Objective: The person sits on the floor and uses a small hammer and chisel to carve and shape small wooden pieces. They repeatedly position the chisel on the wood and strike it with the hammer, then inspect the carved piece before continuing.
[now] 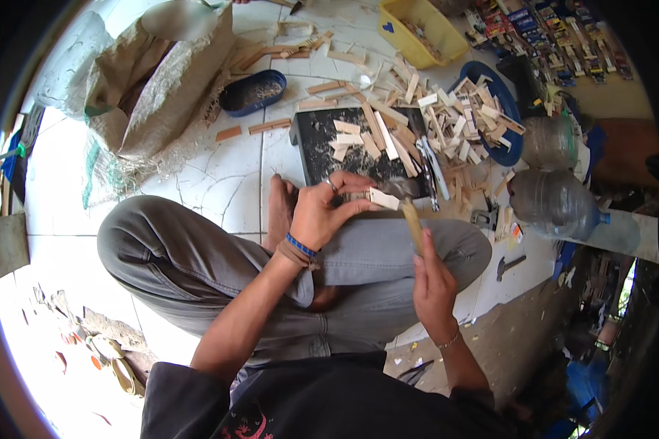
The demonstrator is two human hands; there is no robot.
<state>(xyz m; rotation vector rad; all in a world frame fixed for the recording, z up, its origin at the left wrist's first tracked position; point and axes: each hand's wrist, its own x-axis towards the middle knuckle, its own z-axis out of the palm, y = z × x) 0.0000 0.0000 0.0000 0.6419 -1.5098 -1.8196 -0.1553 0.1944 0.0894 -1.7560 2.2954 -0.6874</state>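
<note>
My left hand (324,211) grips a small pale wooden piece (381,198) over my crossed legs, its fingers pinching it. My right hand (433,282) is closed around the wooden handle of a hammer (411,223), whose dark head sits right beside the wooden piece. In front of my knees lies a dark work board (316,150) strewn with several cut wooden sticks (373,135).
A blue oval tray (252,93) sits at the upper left beside a woven sack (150,91). A yellow tub (421,33), a blue dish (509,117) piled with wood bits, two clear plastic bottles (556,201) and another hammer (509,265) lie to the right.
</note>
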